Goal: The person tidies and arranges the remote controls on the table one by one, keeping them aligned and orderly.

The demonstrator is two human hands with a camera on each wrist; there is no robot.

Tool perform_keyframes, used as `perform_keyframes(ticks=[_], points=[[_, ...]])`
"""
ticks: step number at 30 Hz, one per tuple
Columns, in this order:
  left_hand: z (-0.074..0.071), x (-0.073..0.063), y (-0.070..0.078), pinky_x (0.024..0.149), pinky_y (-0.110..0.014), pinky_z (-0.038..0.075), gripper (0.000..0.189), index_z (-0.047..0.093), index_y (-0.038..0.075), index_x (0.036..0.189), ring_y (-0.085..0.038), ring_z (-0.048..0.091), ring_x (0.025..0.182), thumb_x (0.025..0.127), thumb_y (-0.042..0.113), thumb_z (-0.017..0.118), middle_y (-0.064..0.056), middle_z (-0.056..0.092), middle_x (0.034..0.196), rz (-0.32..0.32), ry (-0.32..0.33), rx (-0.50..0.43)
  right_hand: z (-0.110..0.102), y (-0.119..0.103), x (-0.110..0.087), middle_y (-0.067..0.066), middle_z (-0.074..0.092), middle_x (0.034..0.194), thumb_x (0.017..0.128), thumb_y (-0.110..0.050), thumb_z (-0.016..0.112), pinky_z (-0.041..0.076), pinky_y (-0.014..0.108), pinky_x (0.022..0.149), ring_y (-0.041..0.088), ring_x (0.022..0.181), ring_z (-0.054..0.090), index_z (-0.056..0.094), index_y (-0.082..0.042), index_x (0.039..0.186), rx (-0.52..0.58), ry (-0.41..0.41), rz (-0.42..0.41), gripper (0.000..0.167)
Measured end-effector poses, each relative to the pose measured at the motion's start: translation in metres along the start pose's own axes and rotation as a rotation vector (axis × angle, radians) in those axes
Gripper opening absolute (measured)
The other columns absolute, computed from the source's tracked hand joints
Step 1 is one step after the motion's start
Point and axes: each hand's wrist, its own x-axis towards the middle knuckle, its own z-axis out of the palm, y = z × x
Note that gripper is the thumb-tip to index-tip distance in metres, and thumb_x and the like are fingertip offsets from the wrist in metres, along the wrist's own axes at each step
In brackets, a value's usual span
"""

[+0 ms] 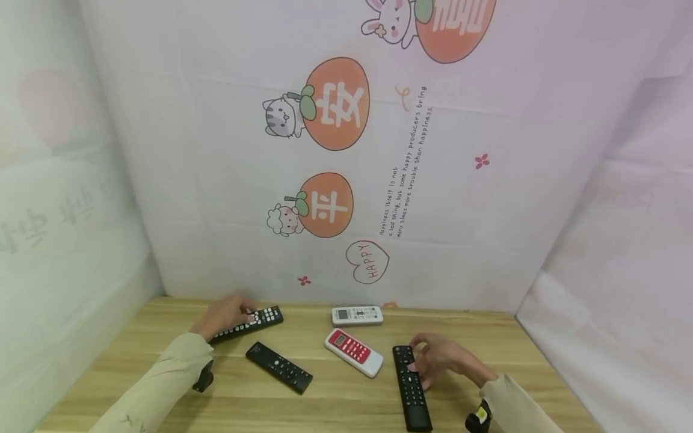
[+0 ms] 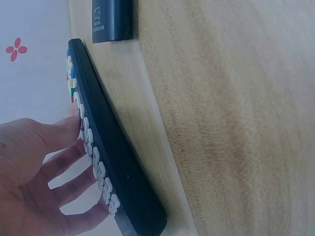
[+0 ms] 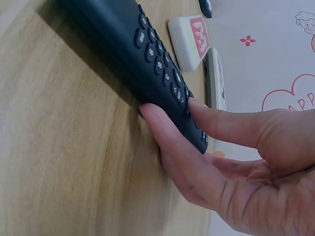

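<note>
Our left grip (image 1: 230,317) holds the black remote with white buttons (image 1: 264,317) at the back left of the counter (image 1: 346,404), thumb on the buttons. Our right grip (image 1: 440,359) pinches the long black remote (image 1: 412,390) on the right side, thumb on top and a finger at its edge. We think both are light, hard and a bit slippery. We should hold the long sides near the middle and not squash the buttons
</note>
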Motion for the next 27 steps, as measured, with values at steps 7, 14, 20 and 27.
perform_keyframes(ticks=[7, 14, 20, 27], points=[[-0.001, -0.002, 0.002, 0.087, -0.053, 0.059, 0.022, 0.077, 0.001, 0.114, -0.035, 0.069, 0.1, 0.094, 0.01, 0.075, -0.017, 0.073, 0.11, -0.012, 0.002, -0.012, 0.002, -0.001, 0.002, 0.024, 0.065, 0.099, 0.087, 0.014, 0.073, 0.066, 0.04, 0.07, 0.03, 0.076, 0.074, 0.053, 0.006, 0.128, -0.054, 0.04, 0.024, 0.046], [0.0, -0.003, 0.003, 0.087, -0.054, 0.059, 0.022, 0.076, 0.001, 0.115, -0.036, 0.069, 0.101, 0.094, 0.009, 0.075, -0.018, 0.073, 0.11, -0.022, -0.004, -0.022, 0.001, -0.007, 0.005, 0.02, 0.067, 0.094, 0.085, 0.011, 0.075, 0.066, 0.041, 0.069, 0.03, 0.076, 0.074, 0.056, 0.001, 0.128, -0.152, 0.046, 0.072, 0.048], [0.002, -0.006, 0.001, 0.083, -0.052, 0.06, 0.022, 0.076, 0.003, 0.115, -0.033, 0.069, 0.098, 0.094, 0.011, 0.075, -0.017, 0.073, 0.108, -0.006, -0.007, -0.028, 0.001, -0.016, 0.011, 0.017, 0.065, 0.095, 0.088, 0.003, 0.079, 0.066, 0.042, 0.069, 0.029, 0.082, 0.071, 0.058, 0.0, 0.126, -0.262, 0.088, 0.125, 0.044], [0.004, 0.002, -0.005, 0.086, -0.053, 0.06, 0.021, 0.076, 0.003, 0.114, -0.036, 0.07, 0.1, 0.094, 0.008, 0.075, -0.018, 0.074, 0.109, 0.029, 0.002, -0.009, 0.007, -0.029, 0.015, 0.017, 0.063, 0.104, 0.091, -0.012, 0.081, 0.065, 0.048, 0.072, 0.029, 0.092, 0.066, 0.062, 0.002, 0.12, -0.34, 0.188, 0.084, 0.038]])
